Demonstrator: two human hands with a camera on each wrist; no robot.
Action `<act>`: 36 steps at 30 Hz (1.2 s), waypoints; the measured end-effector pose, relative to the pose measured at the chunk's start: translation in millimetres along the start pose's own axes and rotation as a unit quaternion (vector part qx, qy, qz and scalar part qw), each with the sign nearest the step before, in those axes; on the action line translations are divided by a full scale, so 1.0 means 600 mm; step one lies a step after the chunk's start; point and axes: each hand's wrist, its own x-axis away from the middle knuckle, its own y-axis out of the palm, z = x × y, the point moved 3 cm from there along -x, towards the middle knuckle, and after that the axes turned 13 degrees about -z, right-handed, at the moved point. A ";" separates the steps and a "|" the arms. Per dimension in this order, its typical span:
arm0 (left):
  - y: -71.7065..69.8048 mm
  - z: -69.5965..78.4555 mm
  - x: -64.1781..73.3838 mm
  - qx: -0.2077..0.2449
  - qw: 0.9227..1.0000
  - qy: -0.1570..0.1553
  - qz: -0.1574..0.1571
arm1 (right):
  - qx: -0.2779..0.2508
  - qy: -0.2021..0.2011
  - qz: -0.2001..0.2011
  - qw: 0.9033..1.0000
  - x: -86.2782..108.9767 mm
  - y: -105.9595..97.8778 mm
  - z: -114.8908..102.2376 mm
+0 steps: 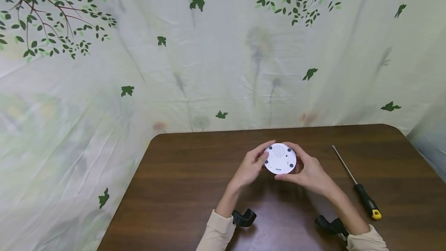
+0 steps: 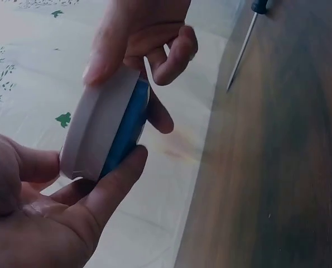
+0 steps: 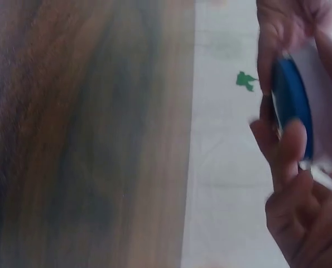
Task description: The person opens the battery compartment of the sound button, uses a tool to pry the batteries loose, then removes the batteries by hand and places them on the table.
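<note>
Both hands hold a round white device [image 1: 280,161] above the table, its flat face with small holes and several dark round feet turned up towards the head camera. My left hand [image 1: 249,169] grips its left rim, thumb over the face. Around the right rim curl the fingers of my right hand [image 1: 313,172], with the thumb at the lower edge. Edge-on in the left wrist view, the device [image 2: 93,125] shows a white body and a blue side [image 2: 123,134]. The right wrist view shows the same blue side [image 3: 293,106], partly covered by fingers.
A screwdriver [image 1: 366,200] with a black and yellow handle lies on the brown wooden table [image 1: 174,189], right of the hands. Behind the table hangs a pale cloth [image 1: 216,69] printed with leaves. A black wrist mount [image 1: 244,218] sits on the left forearm, another [image 1: 331,226] on the right.
</note>
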 end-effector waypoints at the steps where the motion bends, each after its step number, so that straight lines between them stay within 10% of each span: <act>1: 0.001 0.000 0.000 0.011 1.000 -0.001 0.003 | 0.006 0.005 0.010 1.000 0.000 0.000 0.000; 8: 0.002 -0.002 0.000 0.021 1.000 -0.003 0.001 | 0.021 -0.024 0.021 0.999 0.003 -0.010 0.001; 15: -0.005 -0.020 0.006 -0.011 0.997 -0.013 -0.077 | 0.084 -0.026 0.043 0.995 0.004 -0.009 0.006; 25: 0.009 -0.076 -0.015 -0.087 0.994 -0.051 -0.049 | 0.129 0.041 -0.051 0.989 -0.017 -0.001 0.044; 36: -0.003 -0.100 -0.022 -0.126 0.989 -0.063 -0.035 | 0.145 0.007 -0.077 0.986 -0.032 0.010 0.056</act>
